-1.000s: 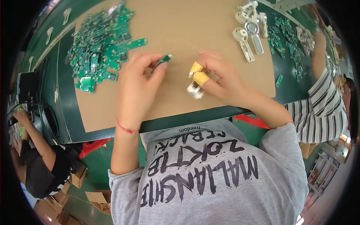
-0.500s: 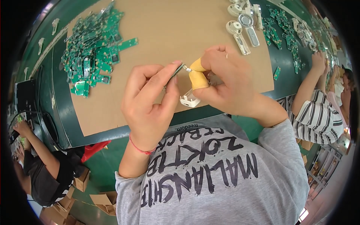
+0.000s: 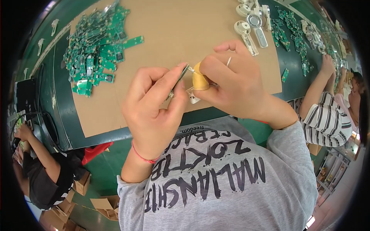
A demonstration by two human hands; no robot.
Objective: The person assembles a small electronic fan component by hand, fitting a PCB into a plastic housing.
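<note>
My left hand (image 3: 154, 100) pinches a green circuit board (image 3: 182, 75) edge-on between thumb and fingers. My right hand (image 3: 235, 81), with yellow finger covers (image 3: 200, 79) on thumb and index finger, is closed on a small white connector-like piece (image 3: 191, 70) at the board's upper end. Whether that piece is seated in the board cannot be made out. Below the right fingertips a white plastic housing (image 3: 194, 98) shows in part; the hand hides the rest of it.
A heap of green circuit boards (image 3: 92, 50) covers the left of the brown sheet (image 3: 165, 30). White handheld-fan parts (image 3: 250, 27) lie at the far right, with more boards (image 3: 296, 38) beyond. Co-workers sit at both sides. A black cable (image 3: 48, 127) lies at the left.
My right fingers have closed in tighter and curled over the small white piece, covering more of it. The white housing has shifted up slightly and shows less. My left hand stays almost still.
</note>
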